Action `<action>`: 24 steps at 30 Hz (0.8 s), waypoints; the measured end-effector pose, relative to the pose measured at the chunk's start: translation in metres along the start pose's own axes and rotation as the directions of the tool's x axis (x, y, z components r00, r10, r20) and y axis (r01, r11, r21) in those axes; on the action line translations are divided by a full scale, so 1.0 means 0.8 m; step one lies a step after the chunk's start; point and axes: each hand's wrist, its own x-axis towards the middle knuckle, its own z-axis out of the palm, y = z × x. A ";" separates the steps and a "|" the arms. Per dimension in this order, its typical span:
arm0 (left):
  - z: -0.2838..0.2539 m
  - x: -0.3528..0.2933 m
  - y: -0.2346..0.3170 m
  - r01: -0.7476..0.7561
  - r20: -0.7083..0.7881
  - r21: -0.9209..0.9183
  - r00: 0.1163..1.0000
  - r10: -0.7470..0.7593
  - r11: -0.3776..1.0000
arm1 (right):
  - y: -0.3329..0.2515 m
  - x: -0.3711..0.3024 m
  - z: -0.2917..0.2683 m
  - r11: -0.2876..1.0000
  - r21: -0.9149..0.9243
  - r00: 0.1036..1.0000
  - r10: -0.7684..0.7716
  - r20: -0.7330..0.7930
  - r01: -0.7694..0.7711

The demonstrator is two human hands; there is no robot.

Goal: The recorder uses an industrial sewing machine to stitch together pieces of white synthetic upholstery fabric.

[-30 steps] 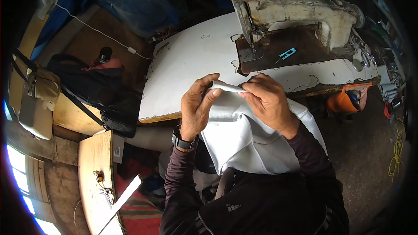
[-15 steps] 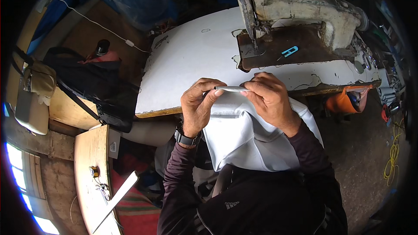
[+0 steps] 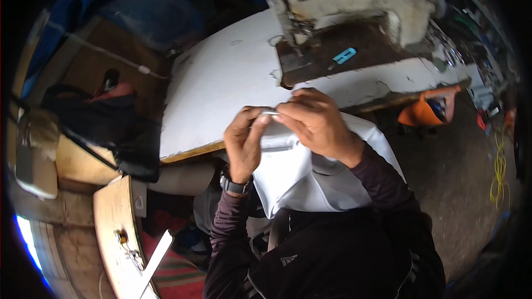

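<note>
A piece of white, slightly glossy fabric (image 3: 285, 174) hangs from my hands and drapes over my lap. My left hand (image 3: 242, 143) pinches its upper edge between thumb and fingers, with a dark watch on that wrist. Close beside it, my right hand (image 3: 317, 124) pinches the same edge, which looks folded or rolled. Only a short bit of that edge shows between the two hands; the fingers hide the rest. Both hands are just off the front edge of the white table (image 3: 210, 94).
A worn sewing machine (image 3: 354, 8) stands on the table, with light-blue thread snips (image 3: 344, 55) on its dark bed. An orange pouch (image 3: 418, 112) hangs below the table edge at right. Left are a black bag (image 3: 133, 138) and a wooden surface (image 3: 113, 210). Yellow cord (image 3: 499, 177) lies far right.
My hands have come closer together along the fabric edge, leaving less of it exposed between them. The whole view has shifted, so the table and machine appear further left.
</note>
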 end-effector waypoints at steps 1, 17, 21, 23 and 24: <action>0.001 -0.004 0.001 0.014 -0.031 0.068 0.999 -0.012 0.998 | 0.001 -0.003 0.002 0.999 0.008 0.999 -0.037 -0.003 0.037; -0.071 0.041 0.010 -0.191 -0.403 0.237 0.873 0.276 0.952 | 0.039 -0.163 -0.143 0.900 -0.309 0.938 0.341 0.059 -0.308; -0.063 0.047 0.010 -0.203 -0.396 0.165 0.882 0.253 0.965 | 0.030 -0.166 -0.142 0.907 -0.214 0.929 0.371 0.000 -0.362; -0.058 0.047 0.012 -0.200 -0.407 0.149 0.880 0.244 0.968 | 0.028 -0.163 -0.141 0.907 -0.145 0.917 0.397 -0.024 -0.396; -0.056 0.047 0.012 -0.196 -0.408 0.142 0.881 0.238 0.970 | 0.028 -0.160 -0.141 0.919 -0.237 0.946 0.323 -0.012 -0.317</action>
